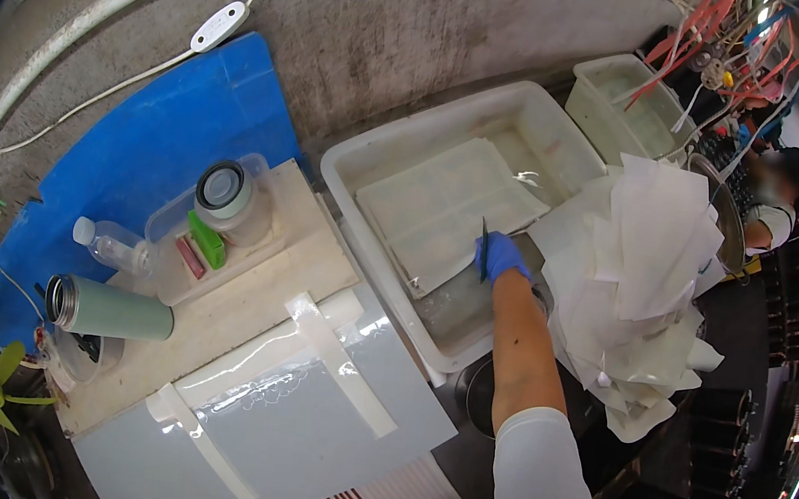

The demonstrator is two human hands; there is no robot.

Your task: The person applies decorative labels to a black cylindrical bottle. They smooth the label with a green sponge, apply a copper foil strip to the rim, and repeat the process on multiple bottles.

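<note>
Purple-blue-gloved right hand [506, 260] grips a thin dark-teal tool [483, 248] over a white rectangular plastic tub [554, 149] holding pale flat sheets [451, 206]; crumpled whitish sheets [634, 270] crowd its right side; left hand unseen

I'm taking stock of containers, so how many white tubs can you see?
2: a big tub at the right hand, holding pale sheets, and a smaller tub beyond it, toward the right. Others could be hidden behind the sheet pile.
</note>
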